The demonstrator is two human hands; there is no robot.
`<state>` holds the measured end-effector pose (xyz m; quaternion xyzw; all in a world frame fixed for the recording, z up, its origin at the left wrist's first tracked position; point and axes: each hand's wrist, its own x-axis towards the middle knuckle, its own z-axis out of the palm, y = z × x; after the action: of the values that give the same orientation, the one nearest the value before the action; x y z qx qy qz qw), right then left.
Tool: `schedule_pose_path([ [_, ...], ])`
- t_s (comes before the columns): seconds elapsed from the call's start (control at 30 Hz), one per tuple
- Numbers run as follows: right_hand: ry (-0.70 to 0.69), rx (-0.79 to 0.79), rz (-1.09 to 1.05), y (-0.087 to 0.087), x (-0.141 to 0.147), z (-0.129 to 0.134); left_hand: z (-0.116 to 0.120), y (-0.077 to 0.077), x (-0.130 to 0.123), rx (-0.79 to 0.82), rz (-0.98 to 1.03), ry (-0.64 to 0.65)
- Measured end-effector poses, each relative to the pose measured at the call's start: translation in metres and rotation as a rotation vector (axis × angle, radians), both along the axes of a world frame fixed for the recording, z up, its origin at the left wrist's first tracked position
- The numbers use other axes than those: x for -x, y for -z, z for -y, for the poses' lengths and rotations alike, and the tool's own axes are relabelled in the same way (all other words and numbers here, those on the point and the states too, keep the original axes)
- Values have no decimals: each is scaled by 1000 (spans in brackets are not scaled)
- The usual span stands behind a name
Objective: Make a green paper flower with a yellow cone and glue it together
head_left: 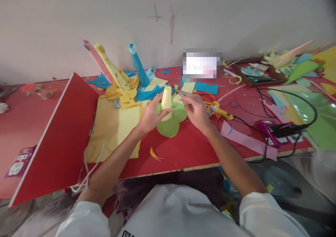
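Observation:
A pale yellow paper cone (166, 100) with a cut-off top stands upright on a green paper shape with rounded lobes (168, 128), on the red table. My left hand (153, 114) is wrapped round the cone's lower part, with the thumb across its front. To the right of the cone, my right hand (196, 112) is raised over the green paper, its thumb and fingers drawn together. Whatever is between those fingertips, if anything, is too small to make out. Scissors (181, 91) lie just behind my right hand.
Taller decorated cones in yellow (115, 71), blue (140, 67) and pink (97, 60) stand behind at the left. A yellow glue gun (222, 112) lies to the right, its cable running towards a power strip (275, 133). A red divider (65, 135) rises at the left.

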<state>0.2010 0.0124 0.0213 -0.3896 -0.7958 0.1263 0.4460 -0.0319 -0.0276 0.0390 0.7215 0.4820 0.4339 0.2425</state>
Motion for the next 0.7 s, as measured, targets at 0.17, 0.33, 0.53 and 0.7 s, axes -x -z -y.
schedule_pose_path([
  [0.17,161,-3,-49,-15,-30,-3,-5,-21,-2,-43,137,59],
  [0.33,365,83,273,-14,-84,-5,-4,-33,15,6,276,278],
  [0.53,386,307,604,11,-138,9,-4,-31,15,-49,319,257],
  [0.7,283,379,504,27,-149,7,-3,-37,12,-151,364,138],
])
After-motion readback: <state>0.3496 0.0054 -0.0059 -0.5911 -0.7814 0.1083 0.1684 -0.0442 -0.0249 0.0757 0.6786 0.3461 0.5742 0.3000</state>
